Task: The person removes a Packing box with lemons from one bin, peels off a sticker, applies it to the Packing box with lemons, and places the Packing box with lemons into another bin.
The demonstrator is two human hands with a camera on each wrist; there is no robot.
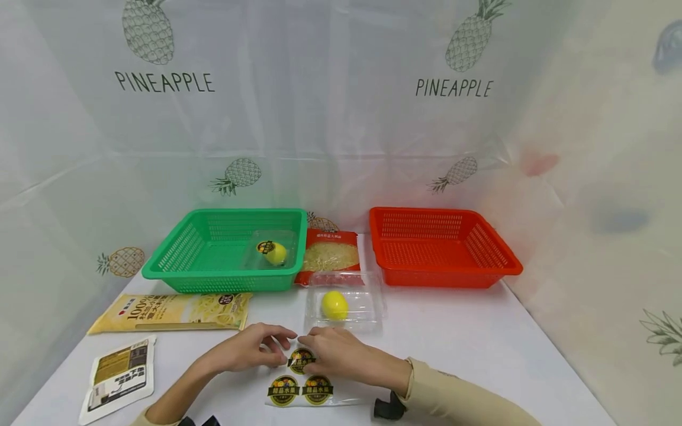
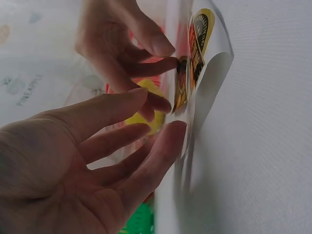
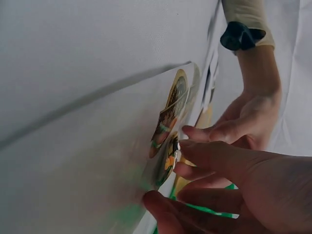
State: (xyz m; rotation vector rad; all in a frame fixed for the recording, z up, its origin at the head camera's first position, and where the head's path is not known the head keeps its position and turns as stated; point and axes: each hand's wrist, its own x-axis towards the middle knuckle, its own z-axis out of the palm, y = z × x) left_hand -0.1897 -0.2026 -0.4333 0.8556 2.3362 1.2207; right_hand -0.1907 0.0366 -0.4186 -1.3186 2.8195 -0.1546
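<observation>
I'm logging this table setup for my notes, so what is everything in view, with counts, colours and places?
green basket: 1, green, back left of the table.
boxed lemon: 1, yellow in a clear box, inside the green basket.
red basket: 1, red, back right.
red packet: 1, red with pale contents, between the baskets.
clear tray: 1, clear, centre, holding a loose lemon, yellow.
yellow noodle bag: 1, yellow, front of the green basket.
white pouch: 1, white and brown, front left.
sticker sheet: 1, clear with round black-yellow labels, front centre.
left hand: 1, touching the sheet.
right hand: 1, pinching a label.
</observation>
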